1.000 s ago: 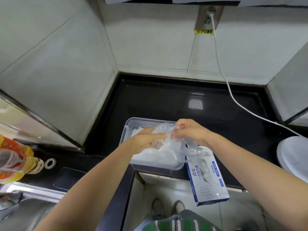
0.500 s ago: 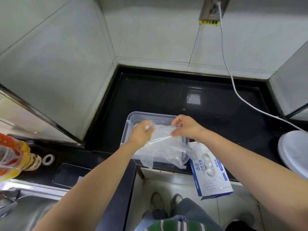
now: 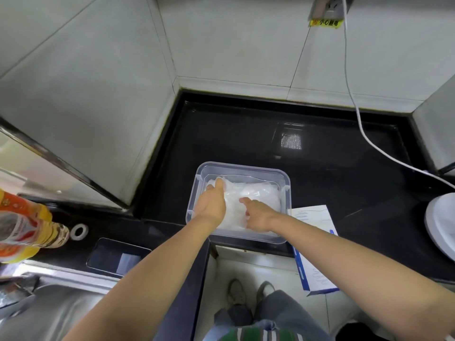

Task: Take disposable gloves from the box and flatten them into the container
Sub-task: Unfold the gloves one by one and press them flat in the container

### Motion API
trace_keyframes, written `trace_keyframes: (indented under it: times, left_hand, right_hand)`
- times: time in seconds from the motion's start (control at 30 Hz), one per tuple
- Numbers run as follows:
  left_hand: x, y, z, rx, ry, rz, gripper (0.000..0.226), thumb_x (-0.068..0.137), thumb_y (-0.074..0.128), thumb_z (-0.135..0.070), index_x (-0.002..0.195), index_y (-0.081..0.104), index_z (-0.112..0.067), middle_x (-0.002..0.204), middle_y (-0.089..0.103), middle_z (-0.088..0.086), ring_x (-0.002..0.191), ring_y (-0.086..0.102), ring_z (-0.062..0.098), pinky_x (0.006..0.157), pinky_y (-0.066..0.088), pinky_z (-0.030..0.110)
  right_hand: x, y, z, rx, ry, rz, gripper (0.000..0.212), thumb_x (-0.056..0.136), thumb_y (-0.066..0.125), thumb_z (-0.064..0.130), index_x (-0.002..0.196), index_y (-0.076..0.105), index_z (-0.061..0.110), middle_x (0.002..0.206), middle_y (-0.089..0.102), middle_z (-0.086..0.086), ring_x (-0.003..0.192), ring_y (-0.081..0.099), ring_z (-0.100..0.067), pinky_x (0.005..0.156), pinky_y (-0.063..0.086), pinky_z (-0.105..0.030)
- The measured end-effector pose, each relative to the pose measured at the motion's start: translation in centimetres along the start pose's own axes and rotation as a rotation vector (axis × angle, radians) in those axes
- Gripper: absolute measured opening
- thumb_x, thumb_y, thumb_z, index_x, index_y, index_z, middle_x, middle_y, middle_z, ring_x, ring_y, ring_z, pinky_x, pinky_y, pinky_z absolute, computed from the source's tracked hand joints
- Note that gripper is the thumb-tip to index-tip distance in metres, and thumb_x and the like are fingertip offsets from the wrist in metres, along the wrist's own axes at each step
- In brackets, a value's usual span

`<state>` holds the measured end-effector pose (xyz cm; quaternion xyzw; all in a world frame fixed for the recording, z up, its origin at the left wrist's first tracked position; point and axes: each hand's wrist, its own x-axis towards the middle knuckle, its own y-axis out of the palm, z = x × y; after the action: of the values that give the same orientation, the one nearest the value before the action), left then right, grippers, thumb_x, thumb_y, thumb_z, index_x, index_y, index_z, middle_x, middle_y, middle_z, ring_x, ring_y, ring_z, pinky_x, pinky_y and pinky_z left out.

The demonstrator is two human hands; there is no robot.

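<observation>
The glove box [image 3: 312, 216] overhangs the near edge of the black table [image 3: 246, 134], just right of the clear container [image 3: 242, 166]. Inside the container, the left hand [image 3: 211, 205] and right hand [image 3: 258, 215] press on the heaped gloves [image 3: 261, 193], fingers fairly straight, gripping nothing.

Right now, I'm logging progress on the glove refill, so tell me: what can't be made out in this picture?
1. Count of gloves in the container: head view, clear film blurs into one pile, partly under the left hand and right hand.
2. Glove box opening: head view, right forearm covers it.
3. Orange bottle label: blurred, cut by left edge.
4. White round object: cut by right edge.
</observation>
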<state>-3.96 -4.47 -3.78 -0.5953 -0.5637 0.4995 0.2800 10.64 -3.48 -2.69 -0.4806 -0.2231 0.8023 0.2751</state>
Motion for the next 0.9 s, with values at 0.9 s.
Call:
trace_keyframes:
  times: [0.9]
  left_hand:
    - [1.5,1.9,0.3,0.112,-0.059,0.495,0.104,0.082,0.075,-0.027,0.154,0.0,-0.033,0.158,-0.003,0.018,0.137,0.033,0.038,0.101,0.043,0.038]
  right_hand:
    - [2.3,1.1,-2.0,0.25,0.025,-0.006,0.064,0.091,0.065,0.026,0.145,0.033,0.013,0.134,0.05,-0.006,0.121,0.052,-0.025,0.1,0.047,-0.034]
